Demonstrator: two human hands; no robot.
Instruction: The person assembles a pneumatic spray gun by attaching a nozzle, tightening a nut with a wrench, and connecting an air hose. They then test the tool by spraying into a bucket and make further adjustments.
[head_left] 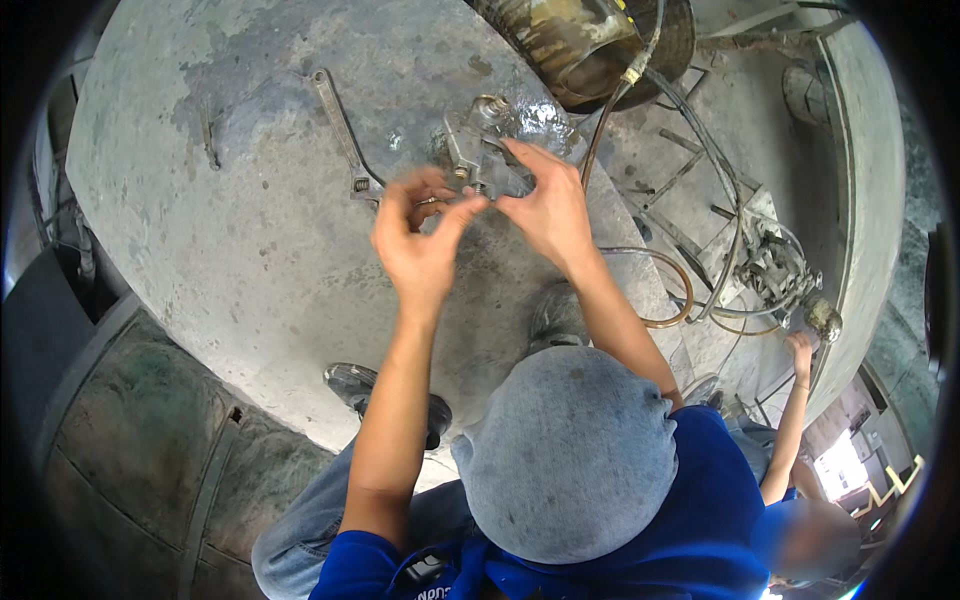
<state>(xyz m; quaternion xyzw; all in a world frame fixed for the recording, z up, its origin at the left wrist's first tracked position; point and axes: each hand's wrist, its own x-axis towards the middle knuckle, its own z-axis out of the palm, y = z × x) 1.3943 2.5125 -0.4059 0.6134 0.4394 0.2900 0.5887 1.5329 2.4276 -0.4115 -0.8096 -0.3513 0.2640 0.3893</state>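
A grey metal fitting (463, 138) with a round collar (491, 108) lies on the wet stone-like surface (270, 200). My right hand (553, 205) has its thumb and index finger around the fitting's near right side. My left hand (418, 235) is pinched at a small threaded piece (480, 187) on the fitting's near end. Its fingers are partly smeared by motion, and a ring-like band shows on one. Just beyond my left hand lies an adjustable wrench (341, 125), its jaw toward me, beside a thin black line.
At the far right a stained metal drum (600, 50) lies by the surface's edge. Hoses (735, 200) loop down to a metal assembly (775, 265) on the right. A co-worker's hand (800, 347) is beside a rounded metal part (824, 320). A thin rod (209, 137) lies left.
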